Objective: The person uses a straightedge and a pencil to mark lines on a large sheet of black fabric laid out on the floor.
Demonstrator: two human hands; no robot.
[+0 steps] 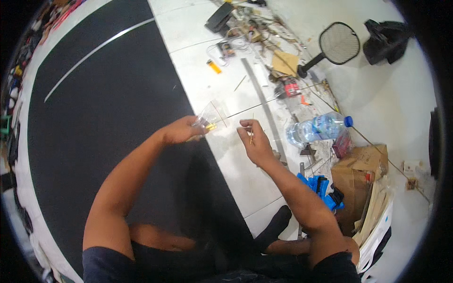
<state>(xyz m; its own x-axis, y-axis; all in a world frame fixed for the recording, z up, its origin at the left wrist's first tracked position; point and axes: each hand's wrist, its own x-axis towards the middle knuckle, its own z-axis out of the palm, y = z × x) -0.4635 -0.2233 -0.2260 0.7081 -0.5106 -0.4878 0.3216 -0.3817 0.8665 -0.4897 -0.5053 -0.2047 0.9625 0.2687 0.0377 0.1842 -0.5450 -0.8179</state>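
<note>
Head view: both forearms reach forward over the floor, bent at the elbows. The left hand [181, 129] is closed around a small clear plastic bag [211, 118] with brass-coloured bits. The right hand [254, 141] pinches a thin stick [252, 127] upright between fingertips, just beside the bag.

Both bare forearms reach forward from the lower edge; the left hand [181, 130] is closed, the right hand [255, 141] pinches with raised fingertips.
</note>
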